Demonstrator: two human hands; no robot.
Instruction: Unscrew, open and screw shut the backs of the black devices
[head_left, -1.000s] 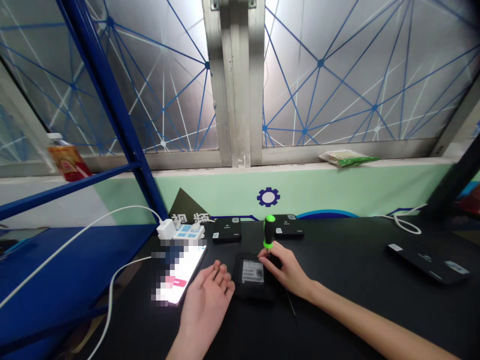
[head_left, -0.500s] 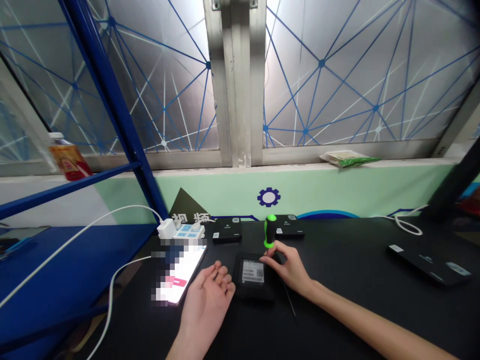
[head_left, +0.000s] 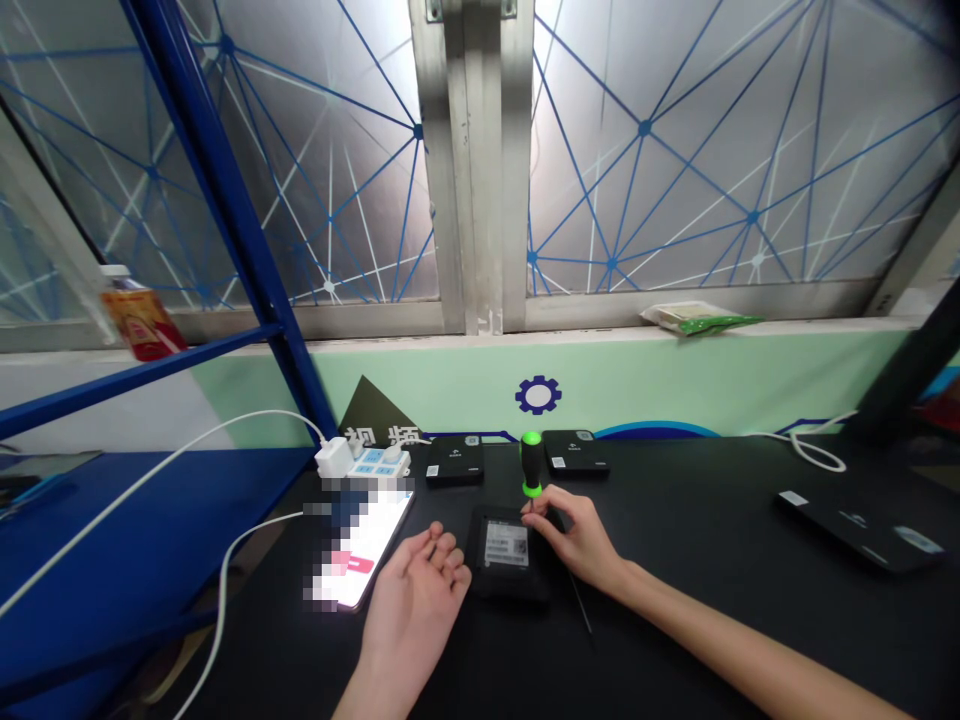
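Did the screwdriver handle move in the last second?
Yes. The screwdriver tipped slightly left, clear of the small black box behind it, and now stands nearly upright, pinched by the right hand.

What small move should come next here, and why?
Probably a twist of the screwdriver by the right hand: it stands upright, pinched low on its shaft, tip at the far right corner of the black box, while the left hand lies open beside that box's left edge.
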